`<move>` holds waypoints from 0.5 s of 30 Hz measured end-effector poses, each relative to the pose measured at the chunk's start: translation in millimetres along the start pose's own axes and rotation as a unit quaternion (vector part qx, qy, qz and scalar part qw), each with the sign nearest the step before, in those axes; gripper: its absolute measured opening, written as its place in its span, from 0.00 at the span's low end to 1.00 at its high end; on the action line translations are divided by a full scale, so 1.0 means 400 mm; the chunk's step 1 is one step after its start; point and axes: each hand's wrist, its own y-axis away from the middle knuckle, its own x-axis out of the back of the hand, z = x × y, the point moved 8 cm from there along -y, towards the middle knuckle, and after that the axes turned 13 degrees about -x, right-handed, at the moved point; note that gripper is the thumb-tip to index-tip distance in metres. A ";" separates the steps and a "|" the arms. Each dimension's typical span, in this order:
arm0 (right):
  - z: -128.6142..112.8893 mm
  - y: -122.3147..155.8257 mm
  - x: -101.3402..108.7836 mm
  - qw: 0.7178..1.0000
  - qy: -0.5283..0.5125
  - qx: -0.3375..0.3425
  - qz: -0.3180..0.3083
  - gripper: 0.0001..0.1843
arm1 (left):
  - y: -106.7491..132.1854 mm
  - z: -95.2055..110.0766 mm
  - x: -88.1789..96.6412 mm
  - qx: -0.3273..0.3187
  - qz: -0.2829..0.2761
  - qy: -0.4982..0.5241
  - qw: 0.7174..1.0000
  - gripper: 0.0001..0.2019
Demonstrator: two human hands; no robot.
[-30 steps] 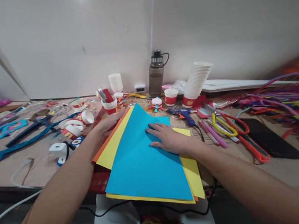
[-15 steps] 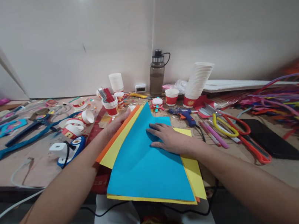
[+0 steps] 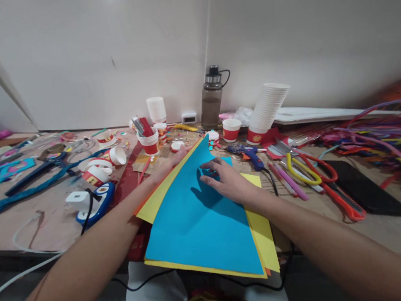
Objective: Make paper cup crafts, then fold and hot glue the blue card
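Note:
A stack of coloured paper sheets lies in front of me, with a blue sheet (image 3: 197, 231) on top and yellow sheets (image 3: 262, 231) showing beneath. Their left side is raised and slanted. Behind that raised edge is my left hand (image 3: 172, 162), holding the sheets up; the paper hides part of its fingers. My right hand (image 3: 225, 181) hovers just over the blue sheet with fingers bent and apart, nothing in it, casting a shadow on the paper. To its right lie a blue glue gun (image 3: 251, 157) and scissors with yellow and red handles (image 3: 303, 170).
Behind stand a water bottle (image 3: 211, 101), a tall stack of paper cups (image 3: 268, 110) and a cup of sticks (image 3: 148, 140). At right are a red cutter (image 3: 344, 202), a black phone (image 3: 368, 190) and colourful pipe cleaners (image 3: 395, 141). A white plug (image 3: 80, 201) lies left.
My right hand has lifted off the blue sheet, its fingers curling a little. The raised edge of the sheets has shifted slightly right, uncovering a white cup behind my left hand.

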 end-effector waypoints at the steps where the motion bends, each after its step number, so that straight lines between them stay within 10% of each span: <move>1: 0.003 -0.003 -0.004 1.000 -0.025 -0.014 -0.008 0.22 | -0.006 0.002 -0.010 -0.009 -0.010 -0.018 1.000 0.23; 8: 0.015 -0.023 -0.074 0.889 -0.411 -0.102 -0.173 0.24 | -0.002 -0.007 -0.027 -0.038 -0.030 -0.201 0.978 0.24; 15: 0.018 -0.024 -0.075 0.857 -0.469 -0.121 -0.174 0.18 | 0.002 0.018 -0.050 -0.073 -0.093 -0.331 0.936 0.25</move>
